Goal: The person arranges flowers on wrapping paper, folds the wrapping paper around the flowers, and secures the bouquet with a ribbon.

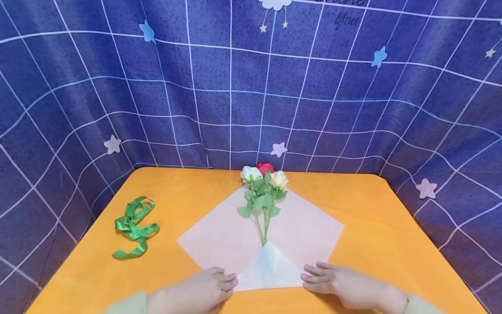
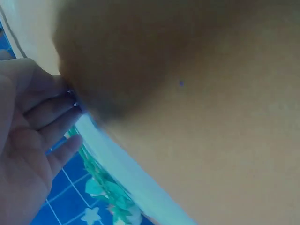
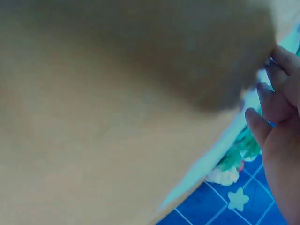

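Note:
A sheet of pale pink wrapping paper lies cornerwise on the table, its near corner folded up into a whitish flap. On the sheet rest three roses, one white, one red and one cream. Their lower stem ends are hidden beneath the flap. My left hand touches the left end of the folded edge with extended fingers. At the opposite end, the fingers of my right hand rest on the paper. In both wrist views the fingertips meet the paper's edge at the tabletop.
A loosely tangled green ribbon lies on the left part of the orange table. Behind the table and along its sides hangs a blue curtain with a white grid and stars.

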The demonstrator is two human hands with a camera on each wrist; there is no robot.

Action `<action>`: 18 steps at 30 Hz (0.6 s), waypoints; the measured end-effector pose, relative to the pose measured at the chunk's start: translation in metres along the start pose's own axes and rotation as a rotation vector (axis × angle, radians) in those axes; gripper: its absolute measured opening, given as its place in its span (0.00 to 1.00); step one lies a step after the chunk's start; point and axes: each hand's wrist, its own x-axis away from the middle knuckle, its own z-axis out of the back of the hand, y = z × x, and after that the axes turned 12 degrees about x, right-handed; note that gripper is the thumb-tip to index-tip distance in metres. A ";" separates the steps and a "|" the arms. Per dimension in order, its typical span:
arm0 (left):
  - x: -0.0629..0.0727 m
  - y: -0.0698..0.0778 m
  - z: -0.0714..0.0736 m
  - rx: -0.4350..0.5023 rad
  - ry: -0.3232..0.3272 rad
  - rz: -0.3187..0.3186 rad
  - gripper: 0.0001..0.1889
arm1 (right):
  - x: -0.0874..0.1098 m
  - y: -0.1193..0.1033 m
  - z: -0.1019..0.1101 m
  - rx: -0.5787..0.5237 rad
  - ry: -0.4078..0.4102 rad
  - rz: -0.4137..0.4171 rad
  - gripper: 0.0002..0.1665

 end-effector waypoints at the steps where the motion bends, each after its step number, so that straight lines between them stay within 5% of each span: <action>1: -0.001 -0.001 0.000 0.033 0.039 -0.005 0.10 | 0.001 0.002 0.001 0.015 0.023 0.008 0.32; 6: -0.005 -0.006 -0.001 0.216 0.117 0.051 0.10 | -0.004 0.009 0.005 0.098 0.105 0.033 0.31; 14: -0.014 -0.012 -0.008 0.182 0.215 0.075 0.07 | -0.037 -0.002 0.013 0.083 0.092 -0.080 0.19; 18: -0.017 -0.014 -0.005 0.217 0.189 0.055 0.05 | -0.049 -0.003 0.013 0.132 0.042 -0.135 0.24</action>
